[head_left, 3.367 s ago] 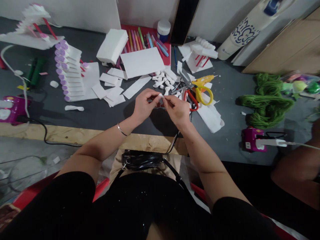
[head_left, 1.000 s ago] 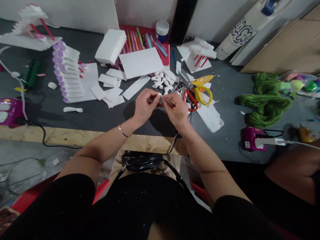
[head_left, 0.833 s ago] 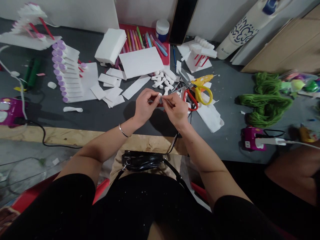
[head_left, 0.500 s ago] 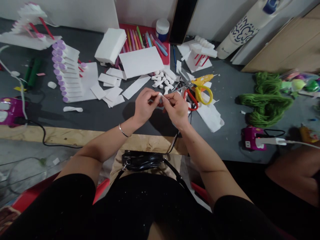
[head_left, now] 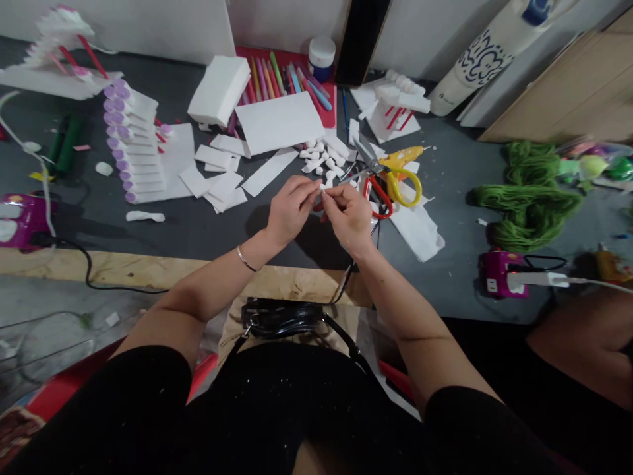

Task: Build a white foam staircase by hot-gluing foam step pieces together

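My left hand (head_left: 293, 210) and my right hand (head_left: 349, 218) meet fingertip to fingertip over the front of the grey table. Between them they pinch a small white piece (head_left: 322, 187), mostly covered by the fingers; it resembles twisted paper or tissue. Just beyond lies a heap of small twisted white pieces (head_left: 321, 158). Right of my right hand are yellow-handled scissors (head_left: 404, 187) and a red-handled pair (head_left: 382, 203), their blades overlapping. Cut white rectangles (head_left: 217, 173) and a long white strip (head_left: 270, 171) lie to the left. One twisted white piece (head_left: 145, 216) rests farther left.
A white stepped model with purple-tipped rolls (head_left: 138, 148) stands left. Markers (head_left: 277, 78), a white jar (head_left: 321, 58) and a bottle (head_left: 477, 63) line the back. Green yarn (head_left: 527, 198) and a purple power socket (head_left: 502, 274) are right, near another person's limb (head_left: 588, 330).
My left fingers have shifted slightly right and straightened a little around the small white piece. The right hand has barely moved, and the things on the table stay put.
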The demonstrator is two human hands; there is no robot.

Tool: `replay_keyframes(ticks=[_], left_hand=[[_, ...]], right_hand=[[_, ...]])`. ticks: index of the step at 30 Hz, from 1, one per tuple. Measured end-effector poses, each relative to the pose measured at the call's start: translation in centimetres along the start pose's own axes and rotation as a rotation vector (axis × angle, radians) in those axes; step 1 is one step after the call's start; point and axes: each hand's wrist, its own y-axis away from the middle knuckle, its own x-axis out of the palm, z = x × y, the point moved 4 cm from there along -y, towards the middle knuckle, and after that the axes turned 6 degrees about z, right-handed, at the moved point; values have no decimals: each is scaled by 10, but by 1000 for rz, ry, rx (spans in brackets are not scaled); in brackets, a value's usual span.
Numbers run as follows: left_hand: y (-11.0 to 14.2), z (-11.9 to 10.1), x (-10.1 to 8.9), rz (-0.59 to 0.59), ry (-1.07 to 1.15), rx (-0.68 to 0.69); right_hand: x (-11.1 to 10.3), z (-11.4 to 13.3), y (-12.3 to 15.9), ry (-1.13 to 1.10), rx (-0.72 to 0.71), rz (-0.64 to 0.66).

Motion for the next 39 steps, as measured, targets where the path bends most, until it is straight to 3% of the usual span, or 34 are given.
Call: replay_keyframes(ticks=[8,15,23,39], left_hand=[[-1,4,-2,89,110,-177],[-3,8,1,160,177,-163],[1,10,1,81,305,-345],[-2,11,-2,59,382,-355]], right_hand=[[-3,-1,-1,12,-34,-18],[-6,2,0,48,-61,-3],[-4,0,-3,25,-52,70],[-1,-2,-9,-180,30,117]])
